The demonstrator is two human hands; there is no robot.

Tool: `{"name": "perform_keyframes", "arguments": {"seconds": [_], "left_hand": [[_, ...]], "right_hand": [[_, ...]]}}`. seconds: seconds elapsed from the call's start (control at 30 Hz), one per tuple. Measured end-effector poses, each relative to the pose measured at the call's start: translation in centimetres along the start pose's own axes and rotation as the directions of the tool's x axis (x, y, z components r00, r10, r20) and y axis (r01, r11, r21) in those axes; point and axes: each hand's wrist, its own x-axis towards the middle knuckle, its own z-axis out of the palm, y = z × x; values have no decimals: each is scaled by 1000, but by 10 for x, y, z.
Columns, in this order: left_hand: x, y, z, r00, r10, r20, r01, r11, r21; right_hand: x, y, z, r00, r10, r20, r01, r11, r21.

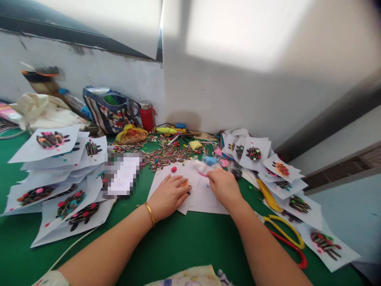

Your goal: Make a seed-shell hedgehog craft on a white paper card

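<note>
My left hand (168, 194), with a gold bangle (149, 213) at the wrist, lies flat with fingers stretched over a small white paper (182, 206). Beside its fingertips an orange clay piece (185, 184) with dark bits partly shows; the rest is hidden under the fingers. My right hand (223, 186) is closed around a thin pink stick-like tool (203, 174), its tip pointing left above the paper. A red clay ball (174, 169) rests on the larger white sheet (160, 178), up and left of my hands.
Sunflower seeds (166, 155) and coloured clay bits spread behind the sheet. Papers with seed-and-clay pictures (71, 204) pile up on the left, and more (300, 204) on the right. Scissors (285, 234) lie by my right forearm. A red flask (147, 117) and striped bag (110, 111) stand at the wall.
</note>
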Motion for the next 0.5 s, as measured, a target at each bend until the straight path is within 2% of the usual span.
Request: {"name": "perform_keyframes", "arguments": {"seconds": [0.1, 0.27, 0.5], "left_hand": [[0, 1, 1, 1000, 3, 13, -3, 1000, 25], [0, 3, 1, 999, -10, 41, 8, 999, 52], [0, 4, 1, 998, -29, 64, 25, 998, 55]], "right_hand": [[-3, -10, -1, 994, -101, 45, 98, 993, 66], [-3, -22, 5, 992, -101, 74, 95, 993, 74], [-4, -21, 6, 983, -151, 108, 140, 985, 105]]}}
